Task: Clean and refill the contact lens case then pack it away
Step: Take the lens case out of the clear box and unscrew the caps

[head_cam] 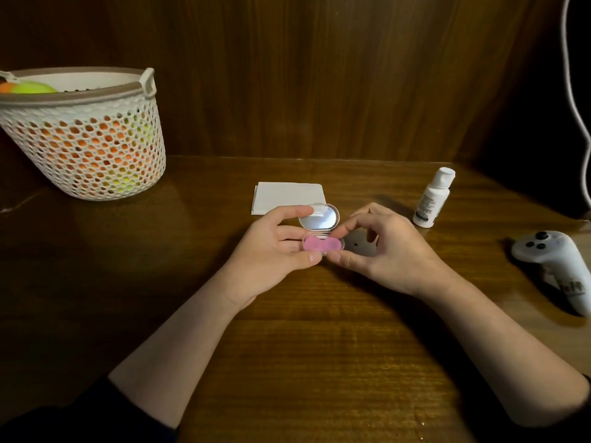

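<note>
At table centre, open contact lens case (321,233) held just above the wooden table (319,346) between both hands. Lid raised toward the far side, pale mirrored inner face showing; pink lens insert (321,243) visible in the clear base. Left hand (275,251) curled around the case's left end, thumb at the near edge, index finger along the lid rim; left part of the case hidden behind these fingers. Right hand (383,251) half closed, thumb and index finger pinching at the right end of the base; exact contact point hard to make out. Small white strip at the top of the lid, nature unclear. Folded white tissue (287,196) lying flat just beyond the case, its near edge covered by the left hand and the lid. White squeeze bottle (433,198) standing to the right, cap on, label print too small to read. White handheld controller (556,266) at the right edge, partly cut off. White perforated basket (86,132) at far left, cropped by the frame, orange and yellow-green balls dimly visible through the holes. Dark sleeves at both lower corners.
</note>
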Available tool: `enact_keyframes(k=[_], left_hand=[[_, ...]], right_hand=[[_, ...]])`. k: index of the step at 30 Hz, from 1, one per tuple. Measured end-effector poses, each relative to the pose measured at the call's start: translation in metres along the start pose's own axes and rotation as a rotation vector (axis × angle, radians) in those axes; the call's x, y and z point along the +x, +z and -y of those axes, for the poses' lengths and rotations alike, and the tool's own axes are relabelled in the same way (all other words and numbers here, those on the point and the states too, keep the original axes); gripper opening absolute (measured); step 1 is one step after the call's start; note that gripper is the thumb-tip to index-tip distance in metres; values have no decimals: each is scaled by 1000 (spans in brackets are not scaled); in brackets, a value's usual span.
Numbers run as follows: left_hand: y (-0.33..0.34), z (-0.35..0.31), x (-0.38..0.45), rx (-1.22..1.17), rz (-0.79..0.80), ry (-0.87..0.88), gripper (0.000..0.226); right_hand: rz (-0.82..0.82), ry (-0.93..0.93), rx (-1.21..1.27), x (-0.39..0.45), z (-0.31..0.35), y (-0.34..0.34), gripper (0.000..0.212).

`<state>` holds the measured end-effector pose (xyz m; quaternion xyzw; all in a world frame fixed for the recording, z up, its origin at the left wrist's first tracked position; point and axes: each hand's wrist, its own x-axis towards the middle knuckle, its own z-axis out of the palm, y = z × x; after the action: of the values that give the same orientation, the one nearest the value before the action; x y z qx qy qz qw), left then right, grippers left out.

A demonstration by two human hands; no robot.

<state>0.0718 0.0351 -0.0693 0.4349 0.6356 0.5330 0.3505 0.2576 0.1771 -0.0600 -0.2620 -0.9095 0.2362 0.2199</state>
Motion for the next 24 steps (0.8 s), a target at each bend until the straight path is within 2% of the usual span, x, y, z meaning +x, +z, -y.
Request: enact_keyframes(k=[7,10,17,21,24], left_hand=[[1,0,0,3,4,-12,75],[0,0,0,-11,-5,-12,74],[0,1,-1,-26,-6,-4,72],[-2,-2,-1,-33,-78,17,69],[-5,-3,-1,-79,-142,33,78]], right_hand=[[-15,25,58,-1,6,-3,27],[-19,55,111,-2,9,-3,28],[-53,-2,220,-3,8,0,16],[-231,-19,346,-2,1,-6,14],[-186,87,322,1,-10,-10,3]])
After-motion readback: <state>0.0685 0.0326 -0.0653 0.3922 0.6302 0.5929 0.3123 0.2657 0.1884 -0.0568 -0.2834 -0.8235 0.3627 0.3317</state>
